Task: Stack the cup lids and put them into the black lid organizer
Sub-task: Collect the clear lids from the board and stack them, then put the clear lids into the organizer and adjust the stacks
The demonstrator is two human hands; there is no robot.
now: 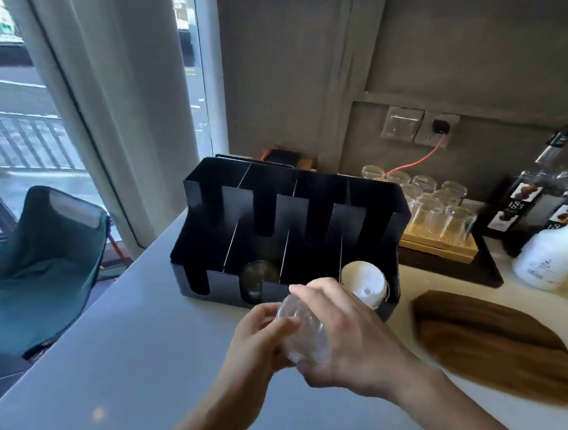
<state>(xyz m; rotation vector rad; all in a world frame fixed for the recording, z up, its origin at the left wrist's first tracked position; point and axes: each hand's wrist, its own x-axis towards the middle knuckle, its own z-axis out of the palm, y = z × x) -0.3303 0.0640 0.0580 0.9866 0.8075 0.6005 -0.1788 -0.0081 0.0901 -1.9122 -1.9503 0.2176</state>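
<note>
A stack of clear plastic cup lids (302, 335) is held between both hands just in front of the black lid organizer (290, 195). My left hand (255, 339) grips the stack's left side and my right hand (351, 342) wraps over its top and right side. The organizer stands on the grey counter and has several slotted compartments. A stack of white lids (365, 283) lies in its rightmost compartment. Some clear lids (258, 279) rest low in the second compartment from the left. The other compartments look empty.
A brown wooden board (497, 344) lies on the counter to the right. Upturned glasses (439, 214) sit on a wooden tray behind it, with syrup bottles (522, 203) and a white bottle (549, 254) at far right. A green chair (40, 266) stands left of the counter edge.
</note>
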